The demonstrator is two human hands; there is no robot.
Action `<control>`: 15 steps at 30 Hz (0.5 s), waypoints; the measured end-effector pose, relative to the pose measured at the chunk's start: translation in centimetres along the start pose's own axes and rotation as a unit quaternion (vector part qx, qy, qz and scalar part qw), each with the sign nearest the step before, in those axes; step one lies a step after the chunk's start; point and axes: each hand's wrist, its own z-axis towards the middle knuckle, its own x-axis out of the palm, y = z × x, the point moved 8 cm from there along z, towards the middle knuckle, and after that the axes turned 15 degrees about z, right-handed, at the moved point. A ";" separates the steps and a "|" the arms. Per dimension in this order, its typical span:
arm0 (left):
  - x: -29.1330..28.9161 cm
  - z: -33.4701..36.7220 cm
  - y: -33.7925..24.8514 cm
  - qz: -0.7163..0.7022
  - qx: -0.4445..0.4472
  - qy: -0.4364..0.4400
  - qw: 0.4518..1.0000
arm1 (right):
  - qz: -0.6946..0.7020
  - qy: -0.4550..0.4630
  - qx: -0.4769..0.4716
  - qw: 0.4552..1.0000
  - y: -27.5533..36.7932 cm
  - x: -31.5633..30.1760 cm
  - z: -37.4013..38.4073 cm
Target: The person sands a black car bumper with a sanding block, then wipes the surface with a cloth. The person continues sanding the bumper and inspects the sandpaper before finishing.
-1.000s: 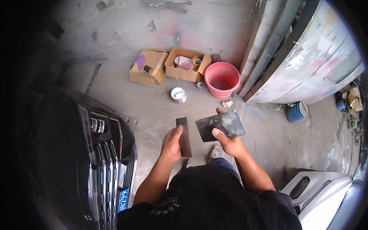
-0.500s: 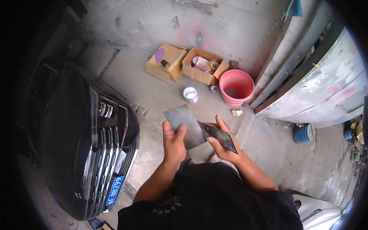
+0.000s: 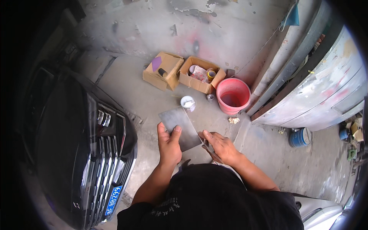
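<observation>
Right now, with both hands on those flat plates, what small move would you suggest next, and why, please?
Probably draw the dark scraper in the right hand along the edge of the grey plate. The left hand already has a grip on that plate, and the two tools meet at its lower corner.

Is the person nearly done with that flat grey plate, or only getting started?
Hard to say, but it looks like the middle. Already out: the small white tub stands open on the floor by the pink bucket. In hand: the left hand holds the grey plate, and the right hand holds a dark flat tool at its edge. Left: nothing shows on the black car yet.
</observation>
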 end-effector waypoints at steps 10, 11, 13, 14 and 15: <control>-3.6 1.9 -1.5 -0.007 0.005 0.010 1.000 | 0.075 0.087 0.086 0.990 -1.9 3.3 0.8; -3.9 2.1 -1.5 -0.011 -0.003 0.023 1.000 | 0.062 0.044 0.103 0.992 -2.6 2.5 0.4; -4.4 2.4 -1.4 -0.020 -0.016 0.046 0.999 | 0.035 -0.040 0.130 0.990 -2.7 0.3 1.8; -4.4 2.3 -1.0 -0.035 -0.062 0.068 0.995 | 0.271 -0.168 0.225 0.921 -4.2 -0.8 2.0; -4.0 1.9 -0.7 -0.050 -0.109 0.095 0.988 | 0.432 -0.238 0.237 0.837 -5.5 -0.9 2.4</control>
